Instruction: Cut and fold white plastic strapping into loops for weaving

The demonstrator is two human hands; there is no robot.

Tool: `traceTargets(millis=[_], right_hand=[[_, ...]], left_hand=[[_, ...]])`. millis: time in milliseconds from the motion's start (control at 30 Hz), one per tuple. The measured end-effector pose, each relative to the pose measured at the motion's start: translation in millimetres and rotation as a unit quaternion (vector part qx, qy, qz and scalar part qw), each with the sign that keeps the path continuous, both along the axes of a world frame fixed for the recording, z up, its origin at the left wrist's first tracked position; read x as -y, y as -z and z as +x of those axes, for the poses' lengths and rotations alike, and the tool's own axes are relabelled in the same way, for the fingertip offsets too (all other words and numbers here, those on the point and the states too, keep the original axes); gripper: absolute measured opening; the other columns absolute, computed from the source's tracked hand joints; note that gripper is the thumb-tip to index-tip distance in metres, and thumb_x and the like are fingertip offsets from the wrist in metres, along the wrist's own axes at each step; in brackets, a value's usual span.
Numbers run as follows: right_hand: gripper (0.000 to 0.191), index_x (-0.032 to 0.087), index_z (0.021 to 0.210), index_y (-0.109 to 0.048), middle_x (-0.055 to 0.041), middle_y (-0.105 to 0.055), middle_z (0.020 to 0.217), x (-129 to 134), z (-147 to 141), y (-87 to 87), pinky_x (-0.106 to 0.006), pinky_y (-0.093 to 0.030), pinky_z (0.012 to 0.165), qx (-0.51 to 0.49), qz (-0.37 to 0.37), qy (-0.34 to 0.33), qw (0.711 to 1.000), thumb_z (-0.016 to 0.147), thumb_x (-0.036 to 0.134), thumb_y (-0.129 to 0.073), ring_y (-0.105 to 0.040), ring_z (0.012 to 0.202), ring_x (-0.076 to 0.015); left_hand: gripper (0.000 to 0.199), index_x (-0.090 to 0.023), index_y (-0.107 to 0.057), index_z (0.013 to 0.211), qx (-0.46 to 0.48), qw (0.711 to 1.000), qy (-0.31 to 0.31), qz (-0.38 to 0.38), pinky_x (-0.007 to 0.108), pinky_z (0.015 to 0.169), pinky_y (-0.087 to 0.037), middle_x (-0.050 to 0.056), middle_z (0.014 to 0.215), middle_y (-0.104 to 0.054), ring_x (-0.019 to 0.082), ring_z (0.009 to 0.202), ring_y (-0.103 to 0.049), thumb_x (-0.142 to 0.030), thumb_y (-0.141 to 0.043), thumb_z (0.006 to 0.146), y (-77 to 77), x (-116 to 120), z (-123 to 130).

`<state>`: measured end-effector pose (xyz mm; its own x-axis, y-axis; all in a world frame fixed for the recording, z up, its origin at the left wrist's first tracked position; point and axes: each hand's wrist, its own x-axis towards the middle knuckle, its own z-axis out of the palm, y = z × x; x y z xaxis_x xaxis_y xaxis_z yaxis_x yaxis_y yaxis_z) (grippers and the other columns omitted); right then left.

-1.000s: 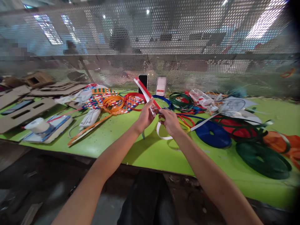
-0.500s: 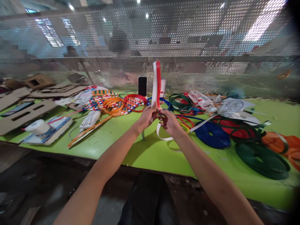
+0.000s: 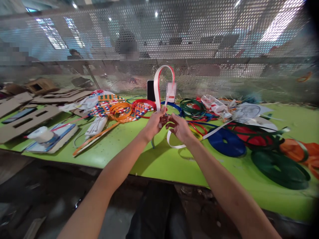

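The green counter point(image 3: 112, 147) is strewn at its left with cut cardboard point(image 3: 50, 118) and, nearer the middle, with a long orange strip point(image 3: 97, 138). At its right, a flat blue coil point(image 3: 234, 142) and a dark green coil point(image 3: 264, 171) are laid near each other, with orange material point(image 3: 294, 149) alongside.

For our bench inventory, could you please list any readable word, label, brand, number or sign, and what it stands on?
No text can be read in this view.
Red-and-white strap: no lettering visible.
White upright item with red band: partly pixelated, too small to read.
White bag: red and blue print, too blurred.
White sheet: oval outline, no legible words.
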<state>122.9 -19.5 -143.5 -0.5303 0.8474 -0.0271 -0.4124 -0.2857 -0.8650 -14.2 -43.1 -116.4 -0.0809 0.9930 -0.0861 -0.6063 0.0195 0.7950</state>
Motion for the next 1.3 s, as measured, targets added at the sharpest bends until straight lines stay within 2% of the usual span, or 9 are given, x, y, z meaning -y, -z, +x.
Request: traceTargets(millis=[133,333,500,600,800,933,1100,1200,1300], right_hand=[[0.049,0.023,0.105,-0.066,-0.0006,-0.068,0.086,-2,-3,3.0,-0.025,-0.05,0.044,0.086,0.086,0.09,0.988,0.078,0.06,-0.082,-0.066,0.061,-0.0146],[0.043,0.024,0.116,-0.075,-0.0093,-0.074,0.11,-11,4,5.4,-0.031,-0.059,0.052,0.149,0.331,0.177,0.915,0.081,0.047,-0.081,-0.071,0.084,-0.0224],[0.019,0.02,0.096,-0.08,-0.0072,-0.08,0.093,-8,6,2.8,-0.037,-0.059,0.077,0.24,0.432,0.203,0.846,0.084,0.034,-0.074,-0.072,0.078,-0.0214],[0.014,0.019,0.085,-0.078,-0.0053,-0.078,0.081,-2,5,1.8,-0.034,-0.054,0.074,0.305,0.445,0.244,0.806,0.084,0.027,-0.067,-0.07,0.071,-0.0199],[0.008,0.02,0.073,-0.066,-0.0022,-0.067,0.069,-3,11,-2.1,-0.03,-0.046,0.067,0.366,0.437,0.311,0.76,0.079,0.023,-0.064,-0.06,0.064,-0.0171],[0.007,0.021,0.073,-0.06,-0.0038,-0.065,0.074,-6,13,-1.0,-0.031,-0.042,0.068,0.411,0.492,0.28,0.714,0.08,0.019,-0.061,-0.056,0.069,-0.0185],[0.01,0.019,0.087,-0.064,-0.0104,-0.068,0.091,-4,12,2.6,-0.032,-0.042,0.071,0.45,0.535,0.254,0.669,0.087,0.015,-0.055,-0.058,0.077,-0.0218],[0.014,0.018,0.093,-0.067,-0.012,-0.068,0.094,-3,13,2.5,-0.033,-0.045,0.073,0.457,0.544,0.248,0.659,0.092,0.015,-0.054,-0.059,0.08,-0.0232],[0.018,0.018,0.096,-0.071,-0.0114,-0.069,0.092,-3,13,1.9,-0.035,-0.048,0.078,0.435,0.556,0.236,0.668,0.097,0.018,-0.053,-0.062,0.085,-0.0249]], left_hand=[[0.038,-0.018,-0.06,0.081,0.025,0.999,-0.027,0.013,0.02,0.04,-0.025,-0.011,0.051,-0.038,0.004,0.039,-0.033,-0.044,-0.088,0.085,-0.2,-3,-5],[0.035,-0.017,-0.063,0.081,0.001,0.999,-0.017,-0.029,0.02,0.04,-0.019,-0.011,0.052,-0.035,0.003,0.038,-0.027,-0.041,-0.088,0.084,2.2,-5,-5],[0.04,-0.016,-0.061,0.077,-0.01,1.0,0.011,-0.018,0.02,0.043,-0.027,-0.005,0.062,-0.056,0.004,0.046,-0.047,-0.042,-0.091,0.08,14.6,-8,0],[0.038,-0.015,-0.064,0.079,-0.032,0.999,0.016,-0.015,0.019,0.045,-0.028,-0.003,0.065,-0.059,0.005,0.05,-0.051,-0.042,-0.091,0.079,18.4,-6,4],[0.041,-0.015,-0.076,0.097,-0.167,0.984,-0.065,0.025,0.022,0.042,-0.012,-0.013,0.053,-0.025,0.002,0.041,-0.019,-0.047,-0.092,0.076,15.5,-1,3],[0.049,-0.016,-0.083,0.109,-0.264,0.961,-0.073,0.036,0.023,0.045,-0.02,-0.009,0.051,-0.041,0.004,0.043,-0.029,-0.051,-0.091,0.075,17.0,-3,0],[0.041,-0.015,-0.086,0.091,-0.287,0.951,-0.085,0.081,0.027,0.068,-0.049,0.006,0.079,-0.076,0.014,0.07,-0.064,-0.046,-0.097,0.065,25.2,-10,-1],[0.037,-0.016,-0.086,0.091,-0.304,0.944,-0.097,0.09,0.028,0.069,-0.05,0.005,0.079,-0.076,0.015,0.071,-0.064,-0.047,-0.094,0.071,26.9,-11,-2],[0.035,-0.017,-0.085,0.092,-0.296,0.947,-0.112,0.063,0.023,0.051,-0.037,-0.002,0.057,-0.058,0.008,0.052,-0.046,-0.047,-0.091,0.075,23.9,-9,-3]])
